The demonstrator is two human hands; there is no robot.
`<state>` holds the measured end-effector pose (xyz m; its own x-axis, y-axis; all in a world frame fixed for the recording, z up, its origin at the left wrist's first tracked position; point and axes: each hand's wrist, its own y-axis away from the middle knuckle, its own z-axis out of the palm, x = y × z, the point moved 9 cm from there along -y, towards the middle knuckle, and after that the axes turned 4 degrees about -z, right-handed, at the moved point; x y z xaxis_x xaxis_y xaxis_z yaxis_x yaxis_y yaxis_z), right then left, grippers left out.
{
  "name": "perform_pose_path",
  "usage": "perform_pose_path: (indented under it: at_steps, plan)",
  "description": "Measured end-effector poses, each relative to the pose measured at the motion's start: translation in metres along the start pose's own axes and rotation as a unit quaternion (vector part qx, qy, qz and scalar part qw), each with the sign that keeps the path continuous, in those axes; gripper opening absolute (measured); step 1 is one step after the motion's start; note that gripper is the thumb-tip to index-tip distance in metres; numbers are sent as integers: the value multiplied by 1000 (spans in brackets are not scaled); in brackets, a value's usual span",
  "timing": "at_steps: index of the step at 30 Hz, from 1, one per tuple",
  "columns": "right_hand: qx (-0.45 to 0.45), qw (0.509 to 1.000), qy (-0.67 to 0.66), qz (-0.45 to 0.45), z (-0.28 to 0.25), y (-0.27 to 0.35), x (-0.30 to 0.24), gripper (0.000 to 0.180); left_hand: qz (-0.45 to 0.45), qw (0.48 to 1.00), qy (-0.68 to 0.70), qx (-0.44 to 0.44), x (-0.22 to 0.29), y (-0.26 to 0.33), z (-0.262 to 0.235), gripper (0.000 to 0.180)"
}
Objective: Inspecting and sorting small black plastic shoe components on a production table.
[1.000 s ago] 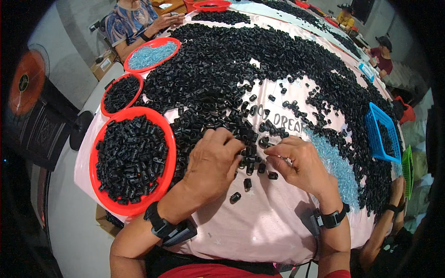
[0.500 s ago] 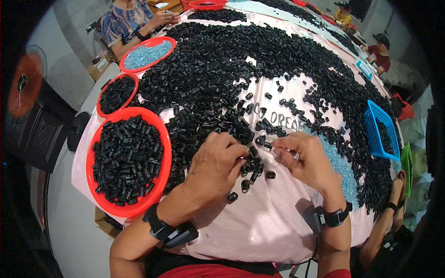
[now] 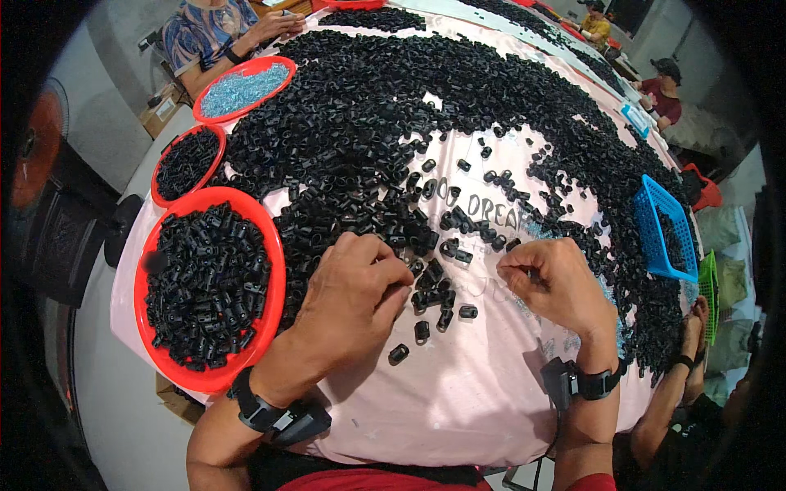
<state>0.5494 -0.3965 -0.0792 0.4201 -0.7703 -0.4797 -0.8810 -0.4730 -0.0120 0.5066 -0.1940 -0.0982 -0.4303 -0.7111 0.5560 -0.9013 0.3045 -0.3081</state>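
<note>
My left hand [image 3: 348, 299] is over the pink cloth, at the near edge of a heap of short black plastic tube-like parts [image 3: 352, 196]. Its thumb and fingers are pressed together, and whatever they hold is hidden. Facing it, my right hand [image 3: 557, 282] hovers to the right with thumb and forefinger pinched; anything between them is too small to make out. Between the hands lie several loose black parts [image 3: 434, 286], and a few more rest singly closer to me, such as one black part [image 3: 399, 353]. Beside my right hand are small clear pieces [image 3: 610, 286], partly covered by it.
At left stand a large red basin [image 3: 277, 270] of black parts, a smaller red basin [image 3: 219, 155] of black parts and a red tray [image 3: 196, 108] of clear pieces. A blue basket [image 3: 655, 221] and a green basket [image 3: 709, 286] are at right. Other people sit around the table.
My right hand has moved right, away from the loose black parts and my left hand. The whole view has shifted slightly; my left hand stays near the same parts.
</note>
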Motion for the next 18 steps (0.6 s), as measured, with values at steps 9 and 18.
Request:
perform_pose_path:
  at_steps: [9,18]
  plan:
    - [-48,998,-13,-28,8,2,-7,14,43,996,43,-72,9,8,-1,15]
    - [-73,984,-27,-161,29,9,-47,16,28,996,31,-75,14,18,-5,19]
